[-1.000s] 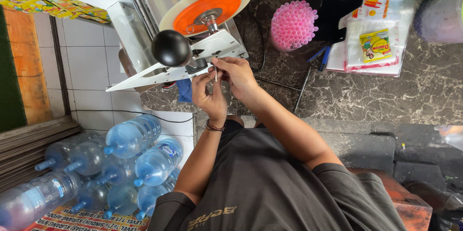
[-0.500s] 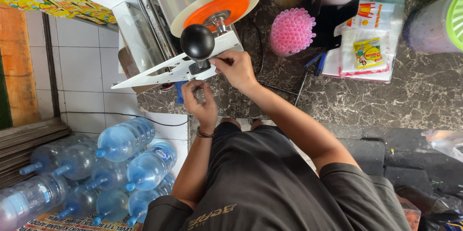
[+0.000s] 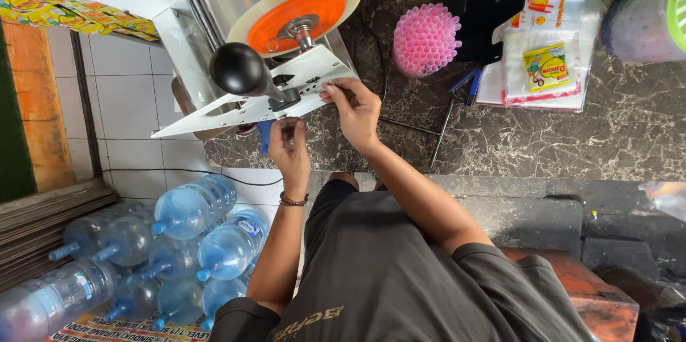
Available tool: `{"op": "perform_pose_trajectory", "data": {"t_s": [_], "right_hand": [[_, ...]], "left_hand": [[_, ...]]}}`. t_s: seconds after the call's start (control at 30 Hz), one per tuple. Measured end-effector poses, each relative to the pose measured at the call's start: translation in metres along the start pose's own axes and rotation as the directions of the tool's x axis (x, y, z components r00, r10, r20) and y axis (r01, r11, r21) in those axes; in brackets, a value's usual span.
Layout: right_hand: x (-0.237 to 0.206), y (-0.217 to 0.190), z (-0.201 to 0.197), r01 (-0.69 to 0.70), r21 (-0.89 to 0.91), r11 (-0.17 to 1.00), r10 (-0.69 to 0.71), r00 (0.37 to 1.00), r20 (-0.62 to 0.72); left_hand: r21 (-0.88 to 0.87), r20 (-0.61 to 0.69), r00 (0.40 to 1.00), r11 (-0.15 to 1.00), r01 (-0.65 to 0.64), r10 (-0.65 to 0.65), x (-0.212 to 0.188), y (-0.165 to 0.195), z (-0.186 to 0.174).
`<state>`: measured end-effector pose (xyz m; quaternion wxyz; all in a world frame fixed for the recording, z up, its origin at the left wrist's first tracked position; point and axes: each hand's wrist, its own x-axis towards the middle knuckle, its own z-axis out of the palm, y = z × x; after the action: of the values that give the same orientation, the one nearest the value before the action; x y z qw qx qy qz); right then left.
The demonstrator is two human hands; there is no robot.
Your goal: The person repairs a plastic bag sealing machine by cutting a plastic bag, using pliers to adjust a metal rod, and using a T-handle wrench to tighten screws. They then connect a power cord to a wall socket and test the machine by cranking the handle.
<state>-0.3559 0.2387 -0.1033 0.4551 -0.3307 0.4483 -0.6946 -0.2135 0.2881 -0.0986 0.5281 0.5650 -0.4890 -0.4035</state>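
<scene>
We note our right hand (image 3: 355, 107) pinching the white plate (image 3: 251, 99) of the sealing machine (image 3: 236, 35); our left hand (image 3: 291, 147), fingers narrow, touches beneath. Black knob (image 3: 238, 69) just left of them.

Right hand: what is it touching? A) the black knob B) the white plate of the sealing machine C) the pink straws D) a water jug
B: the right hand has its fingertips on the edge of the machine's white plate, apart from the black knob and the pink straws.
</scene>
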Motion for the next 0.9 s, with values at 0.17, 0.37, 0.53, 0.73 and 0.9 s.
{"op": "perform_pose_trajectory", "data": {"t_s": [0.17,0.37,0.53,0.73,0.9], "right_hand": [[0.001,-0.003,-0.001,-0.098,0.077,0.992,0.098,0.995,0.005],[0.01,-0.011,-0.006,-0.176,-0.01,0.984,0.176,0.984,0.032],[0.019,-0.02,-0.014,0.31,-0.47,0.827,-0.249,0.95,0.188],[0.028,-0.029,-0.022,-0.129,-0.418,0.899,0.186,0.978,0.099],[0.032,-0.035,-0.026,-0.17,-0.345,0.923,0.243,0.953,0.18]], "left_hand": [[-0.211,0.056,0.98,0.958,0.196,-0.189,0.006,-0.008,0.014],[-0.576,0.105,0.906,0.717,0.391,-0.41,0.019,-0.005,0.044],[-0.753,0.054,0.841,0.531,0.388,-0.539,0.032,-0.011,0.066],[-0.78,0.002,0.857,0.535,0.325,-0.516,0.032,-0.016,0.075],[-0.796,0.026,0.844,0.499,0.341,-0.535,0.03,-0.012,0.075]]}}
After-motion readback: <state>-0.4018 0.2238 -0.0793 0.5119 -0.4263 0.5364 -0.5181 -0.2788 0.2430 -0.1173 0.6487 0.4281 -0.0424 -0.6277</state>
